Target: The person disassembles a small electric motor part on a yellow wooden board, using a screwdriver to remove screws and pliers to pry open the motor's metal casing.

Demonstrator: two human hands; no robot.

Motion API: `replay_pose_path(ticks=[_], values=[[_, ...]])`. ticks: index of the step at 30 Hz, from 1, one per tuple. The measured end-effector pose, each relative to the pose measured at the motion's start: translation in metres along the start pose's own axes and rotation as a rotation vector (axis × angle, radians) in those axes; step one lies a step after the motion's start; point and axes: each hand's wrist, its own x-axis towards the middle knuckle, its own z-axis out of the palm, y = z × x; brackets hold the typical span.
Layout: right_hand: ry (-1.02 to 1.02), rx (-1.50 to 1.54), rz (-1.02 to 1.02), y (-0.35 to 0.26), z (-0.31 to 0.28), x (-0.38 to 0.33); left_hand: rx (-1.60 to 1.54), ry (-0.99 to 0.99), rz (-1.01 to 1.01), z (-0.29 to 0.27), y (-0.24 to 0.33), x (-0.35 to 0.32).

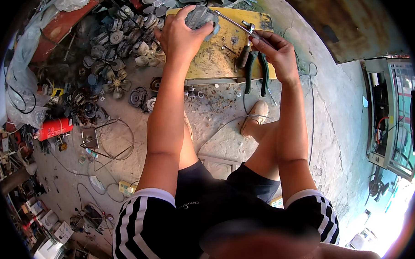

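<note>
Over the far edge of a worn yellow board (205,68), my left hand (180,37) is wrapped round a grey metal part (199,19) that looks like a small motor housing. My right hand (275,51) grips a screwdriver-like tool (233,22) with a long metal shaft. The shaft slants up to the left, and its tip meets the housing's right side; the exact contact is too small to make out. Below my right hand lie pliers with dark green handles (249,73). A brown-handled tool (244,56) lies beside them, partly covered. A small bolt (228,49) rests on the board.
Motors and fan parts (117,36) are heaped left of the board, with a pale fan blade (147,54) near my left forearm. A red cylinder (54,129) lies farther left. Cables (312,107) trail over the floor. A glass-fronted cabinet (390,116) stands at right.
</note>
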Motion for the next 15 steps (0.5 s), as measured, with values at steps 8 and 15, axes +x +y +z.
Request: replay_pose_path(ticks=[8,15], values=[[-0.015,-0.011,0.036,-0.002,-0.001,0.003,0.038,-0.055,0.041,-0.001,-0.001,-0.001],[-0.34,0.75,0.515,0.007,-0.03,0.014,0.092,-0.103,0.103,-0.007,0.006,-0.005]])
